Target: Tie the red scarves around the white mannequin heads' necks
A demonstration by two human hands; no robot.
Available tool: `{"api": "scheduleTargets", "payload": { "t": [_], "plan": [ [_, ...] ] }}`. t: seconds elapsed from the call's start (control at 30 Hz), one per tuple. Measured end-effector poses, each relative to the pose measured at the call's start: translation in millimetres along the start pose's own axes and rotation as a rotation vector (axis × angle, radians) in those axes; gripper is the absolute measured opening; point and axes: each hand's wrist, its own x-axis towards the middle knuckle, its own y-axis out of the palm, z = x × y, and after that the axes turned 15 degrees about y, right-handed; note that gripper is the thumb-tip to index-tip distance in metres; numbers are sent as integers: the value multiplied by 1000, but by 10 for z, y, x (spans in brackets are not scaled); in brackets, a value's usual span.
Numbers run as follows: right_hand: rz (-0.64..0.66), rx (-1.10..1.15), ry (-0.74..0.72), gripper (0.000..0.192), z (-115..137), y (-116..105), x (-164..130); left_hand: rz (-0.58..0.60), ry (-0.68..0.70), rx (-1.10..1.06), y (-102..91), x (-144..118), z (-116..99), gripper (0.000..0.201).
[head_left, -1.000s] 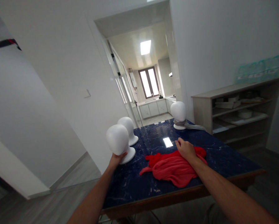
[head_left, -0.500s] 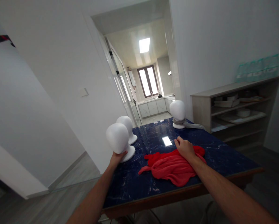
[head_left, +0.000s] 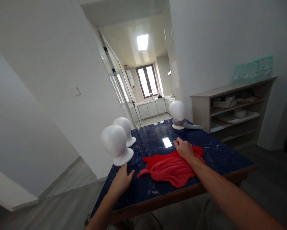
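1. Three white foam mannequin heads stand on the dark blue marble table (head_left: 220,156): the nearest head (head_left: 115,143) at about 10 o'clock from the table's middle, a second head (head_left: 124,129) just behind it and partly hidden by it, and a far head (head_left: 177,113) at roughly 1 o'clock, near the table's back edge.
2. Left hand (head_left: 121,180) — it lies low near the table's front left edge, fingers spread and relaxed, gripping nothing. Its fingertips sit just below the base of the nearest head; whether they touch the base cannot be told.
3. Right hand (head_left: 184,149) rests on the red cloth (head_left: 172,166), fingers curled down into the fabric at the cloth's far edge. Whether the fingers pinch the cloth or only press on it cannot be told.
4. The red cloth lies bunched in the middle of the table, its folds spreading toward 6 o'clock and a thin tail pointing toward 9 o'clock.
5. A grey scarf (head_left: 190,125) is wound round the neck of the far head, its loose end trailing on the table toward 3 o'clock.
6. At 2 o'clock beyond the table — a wooden shelf unit (head_left: 232,110) stands against the white wall, with dishes and boxes on its shelves.
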Motion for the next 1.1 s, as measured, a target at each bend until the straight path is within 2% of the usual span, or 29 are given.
{"api": "scheduleTargets", "payload": {
  "t": [0.07, 0.13, 0.23, 0.33, 0.47, 0.63, 0.73, 0.8, 0.9, 1.1],
  "plan": [
    [-3, -6, -4, 33, -3, 0, 0, 92, 90, -60, 159, -36, -270, 62],
    [-7, -15, -3, 33, -8, 3, 1, 139, 198, -136, 314, 38, -557, 59],
    [-8, -39, 3, 33, -12, 8, 5, 140, 315, -214, 527, 305, -913, 48],
    [-6, -67, -5, 32, -15, 18, 8, 142, 396, -230, 697, 598, -1115, 34],
    [-24, -90, -27, 33, -31, 46, 18, 174, 467, -256, 810, 766, -1121, 30],
    [-40, -93, -39, 32, -59, 80, 53, 125, 437, -243, 808, 693, -948, 39],
    [-51, -78, -41, 31, -75, 98, 77, 66, 476, -282, 794, 663, -958, 38],
    [-59, -55, -31, 31, -85, 105, 84, 87, 535, -288, 793, 657, -1010, 36],
    [-75, 14, -28, 33, -90, 80, 76, 129, 592, -277, 809, 649, -1081, 36],
    [-146, 266, -39, 42, 6, -129, 191, 43, 605, -222, 845, 645, -1106, 35]
  ]
}}
